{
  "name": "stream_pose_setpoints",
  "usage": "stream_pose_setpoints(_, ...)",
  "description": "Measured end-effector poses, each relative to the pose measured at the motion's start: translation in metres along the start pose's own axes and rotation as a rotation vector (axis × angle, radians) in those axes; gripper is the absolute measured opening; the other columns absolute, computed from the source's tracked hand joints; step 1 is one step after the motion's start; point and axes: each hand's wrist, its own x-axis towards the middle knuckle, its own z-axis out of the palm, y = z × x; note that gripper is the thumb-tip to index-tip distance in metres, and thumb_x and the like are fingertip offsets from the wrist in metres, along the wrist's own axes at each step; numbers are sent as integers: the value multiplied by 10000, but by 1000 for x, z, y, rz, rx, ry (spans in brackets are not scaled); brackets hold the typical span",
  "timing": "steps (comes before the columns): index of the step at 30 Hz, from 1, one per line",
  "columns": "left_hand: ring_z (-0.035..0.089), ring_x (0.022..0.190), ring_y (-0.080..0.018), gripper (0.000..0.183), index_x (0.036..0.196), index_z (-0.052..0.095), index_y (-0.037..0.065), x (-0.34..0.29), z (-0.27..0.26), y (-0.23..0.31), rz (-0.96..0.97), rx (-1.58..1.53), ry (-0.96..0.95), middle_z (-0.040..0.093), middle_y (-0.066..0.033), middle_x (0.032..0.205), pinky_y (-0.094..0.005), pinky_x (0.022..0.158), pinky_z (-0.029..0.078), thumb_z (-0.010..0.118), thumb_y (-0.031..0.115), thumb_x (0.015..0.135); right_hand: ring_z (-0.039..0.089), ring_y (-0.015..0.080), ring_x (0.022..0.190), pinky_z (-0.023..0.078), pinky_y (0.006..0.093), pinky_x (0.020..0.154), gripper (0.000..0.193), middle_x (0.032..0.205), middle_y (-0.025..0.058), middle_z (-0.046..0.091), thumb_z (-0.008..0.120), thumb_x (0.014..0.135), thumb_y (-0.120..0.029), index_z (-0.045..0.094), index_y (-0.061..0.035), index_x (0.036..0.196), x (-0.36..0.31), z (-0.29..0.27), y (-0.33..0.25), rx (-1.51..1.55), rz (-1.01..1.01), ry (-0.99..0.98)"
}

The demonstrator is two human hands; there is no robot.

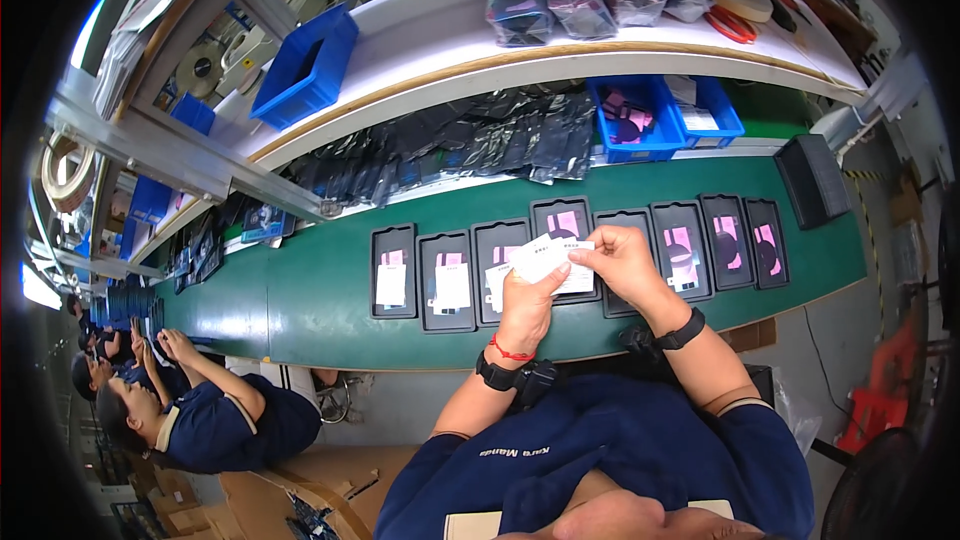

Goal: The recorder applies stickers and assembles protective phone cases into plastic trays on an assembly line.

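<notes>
1. Left hand (531, 306): closed on a small fanned stack of white cards (541, 258), thumb on top, fingers beneath.
2. Right hand (624, 258): thumb and fingertips bent in against the right end of the same stack, pinching at its edge. The cards are held above the middle of the tray row, both hands meeting at them.
3. Wrists: dark straps (683, 329) on both; a red cord (511, 351) on the left.
4. Below and beside the hands, a row of eight shallow black trays (393, 239) lies on the green worktop (325, 315). The two leftmost hold white cards over other flat pieces; pink pieces (683, 240) show in several others. The two rightmost show pink and black pieces. The tray behind the right hand is partly hidden; its contents cannot be told.
5. At the right end of the worktop, a deeper black box (812, 180) stands tilted.
6. Behind the row: a spread of dark glossy pouches (440, 145), then two blue bins (640, 152) side by side, the left one with pink and black pieces.
7. On the white shelf (425, 35) above: another blue bin (327, 90), clear bags (520, 12) and a red-handled tool (731, 26).
8. To the left, a co-worker (235, 425) in navy sits at the same worktop.
</notes>
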Motion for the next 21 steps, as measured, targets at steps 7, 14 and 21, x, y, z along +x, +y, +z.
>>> stream_pose_setpoints(7,627,894,-218,238,1091,542,-24,9,9,-6,-120,100,-12,635,-111,988,-323,755,527,551,-20,853,582,75,625,462,221,561,81,708,66,647,641,809,-44,630,33,785,-25,-60,2,-118,203,55)
stream_pose_setpoints(14,612,886,-147,288,1051,579,-11,15,41,-29,-65,163,-78,640,-84,981,-261,790,488,641,-63,775,536,113,620,420,249,538,236,717,56,597,714,749,-135,617,35,879,-32,-47,4,-249,-92,286)
stream_pose_setpoints(21,616,916,-212,259,1089,536,-10,18,58,-37,-276,-32,-139,625,-111,1002,-341,818,504,559,-50,833,533,51,596,421,202,531,115,677,3,613,607,833,-47,609,21,740,-41,-98,15,131,-16,331)
